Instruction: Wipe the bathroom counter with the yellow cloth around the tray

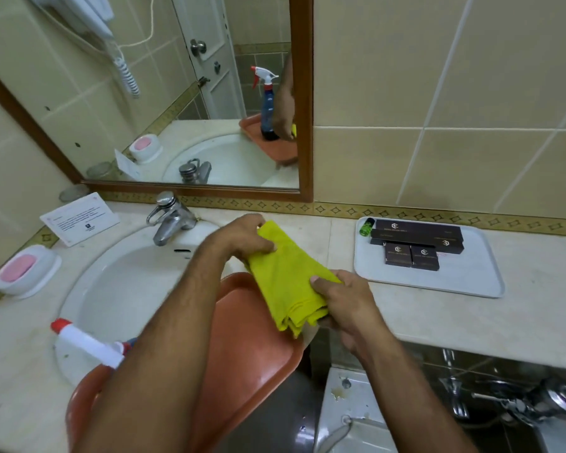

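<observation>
A folded yellow cloth (285, 282) is held in the air between both hands, above the right rim of the sink. My left hand (242, 237) pinches its far top corner. My right hand (343, 295) grips its near right edge with the thumb on top. To the right, a white tray (471, 276) lies on the beige marble counter (536, 315), carrying several dark boxes (415, 243) and a small green bottle (366, 226). The cloth does not touch the counter.
An orange-red tray (252, 348) rests over the sink's near edge, with a spray bottle (89, 344) on it behind my left forearm. The white basin (128, 282), chrome tap (170, 217), pink soap dish (23, 269) and a printed card (79, 217) sit left. A mirror (177, 93) hangs behind.
</observation>
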The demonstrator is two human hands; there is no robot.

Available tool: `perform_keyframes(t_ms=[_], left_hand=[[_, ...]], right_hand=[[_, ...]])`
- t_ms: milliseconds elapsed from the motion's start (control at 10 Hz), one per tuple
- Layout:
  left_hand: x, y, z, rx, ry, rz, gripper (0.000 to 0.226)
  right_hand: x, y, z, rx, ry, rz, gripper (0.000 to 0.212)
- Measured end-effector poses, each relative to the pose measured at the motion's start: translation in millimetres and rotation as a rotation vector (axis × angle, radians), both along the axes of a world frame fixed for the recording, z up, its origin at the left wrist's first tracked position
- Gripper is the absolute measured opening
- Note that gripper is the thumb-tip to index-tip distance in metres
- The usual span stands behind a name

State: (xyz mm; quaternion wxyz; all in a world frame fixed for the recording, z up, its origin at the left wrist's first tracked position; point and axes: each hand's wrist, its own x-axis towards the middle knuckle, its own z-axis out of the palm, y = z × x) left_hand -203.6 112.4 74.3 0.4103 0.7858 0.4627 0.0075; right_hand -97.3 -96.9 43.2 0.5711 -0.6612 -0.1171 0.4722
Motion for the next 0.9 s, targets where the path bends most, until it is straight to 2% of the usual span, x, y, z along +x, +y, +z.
perform_keyframes(t_ms=[100,200,300,400,500,600,700,800,900], left_hand=[[-22,5,5,0.091,0.465,-0.056,0.057],[-39,-11,-23,0.189,0.7,-0.167,0.066],[-49,-31,-67,0.323,0.698,-0.116,0.06],[-47,-39,-75,0.513,0.705,0.032,0.062],[-41,-60,-67,0.745,0.719,0.086,0.051],[-22,-83,-60,0.981,0.685,-0.041,0.042],[15,-101,-26,1.085,0.527,-0.096,0.074],[73,-108,51,1.168,0.251,-0.072,0.076],[112,-119,136,1.308,0.135,-0.102,0.077]], right_hand=[[-32,-3,-9,-0.178,-0.131,0.133,0.013],[-63,-7,-25,-0.411,-0.574,0.345,0.029],[-76,-8,-41,-0.49,-0.912,0.437,0.027],[-80,-5,-58,-0.433,-1.184,0.561,0.022],[-77,-9,-61,-0.317,-1.38,0.578,0.025],[-46,-20,-49,-0.268,-1.456,0.586,0.036],[20,-42,-22,-0.319,-1.644,0.475,0.041],[105,-62,39,-0.344,-1.803,0.308,0.05],[161,-76,117,-0.328,-1.933,0.105,0.052]])
